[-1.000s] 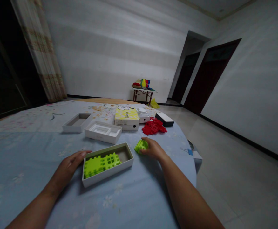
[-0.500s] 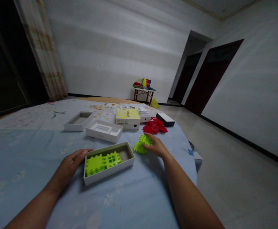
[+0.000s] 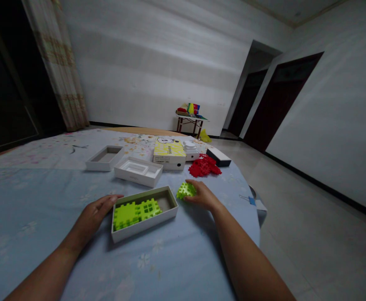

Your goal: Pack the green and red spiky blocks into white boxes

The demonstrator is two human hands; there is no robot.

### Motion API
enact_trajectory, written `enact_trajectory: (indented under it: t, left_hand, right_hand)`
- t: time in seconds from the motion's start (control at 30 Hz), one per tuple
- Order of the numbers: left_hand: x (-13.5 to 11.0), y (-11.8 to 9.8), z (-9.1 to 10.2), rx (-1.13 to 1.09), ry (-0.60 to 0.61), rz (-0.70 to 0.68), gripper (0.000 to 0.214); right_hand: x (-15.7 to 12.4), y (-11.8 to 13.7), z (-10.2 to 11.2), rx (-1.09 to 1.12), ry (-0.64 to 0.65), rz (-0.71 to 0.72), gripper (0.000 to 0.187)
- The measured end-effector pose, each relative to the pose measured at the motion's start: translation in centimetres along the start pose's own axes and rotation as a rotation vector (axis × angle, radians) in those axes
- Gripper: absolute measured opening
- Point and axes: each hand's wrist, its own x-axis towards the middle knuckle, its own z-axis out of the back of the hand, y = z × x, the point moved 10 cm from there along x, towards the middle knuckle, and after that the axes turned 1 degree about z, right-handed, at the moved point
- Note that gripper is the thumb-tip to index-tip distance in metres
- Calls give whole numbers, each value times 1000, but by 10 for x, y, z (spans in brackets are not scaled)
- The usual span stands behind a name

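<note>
A shallow white box (image 3: 170, 212) lies on the blue flowered tablecloth (image 3: 176, 259) in front of me. Lime-green interlocking blocks (image 3: 135, 212) fill its left and middle part. My left hand (image 3: 95, 213) rests flat against the box's left end, fingers stretched out. My right hand (image 3: 201, 195) is just right of the box, fingers curled over a few loose lime-green blocks (image 3: 185, 190) on the cloth.
Behind the box stand a white tray insert (image 3: 138, 171), a grey-lined box lid (image 3: 105, 158), a yellow carton (image 3: 168, 153), a small white box (image 3: 189, 150), a pile of red blocks (image 3: 204, 166) and a dark box (image 3: 219, 157). The table's edge curves away at right, above floor.
My right hand lifted a little with the loose green blocks half a second ago and has come back down beside the box. The left hand has stayed put.
</note>
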Motion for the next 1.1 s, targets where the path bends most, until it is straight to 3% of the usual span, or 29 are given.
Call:
enact_trajectory:
  t: [0.53, 0.83, 0.97, 1.1]
  left_hand:
    - [-2, -6, 2, 5, -21, -6, 51]
    - [-2, -4, 1, -16, -15, -3, 52]
    - [-3, -5, 0, -43, -10, -10, 51]
    - [-4, -7, 1, -48, -17, -23, 50]
  right_hand:
    - [-2, 10, -2, -138, 46, -16, 65]
    - [-2, 8, 4, -92, -24, -21, 63]
    - [-1, 28, 16, 96, -97, 67, 60]
    - [3, 63, 10, 238, 36, 178, 59]
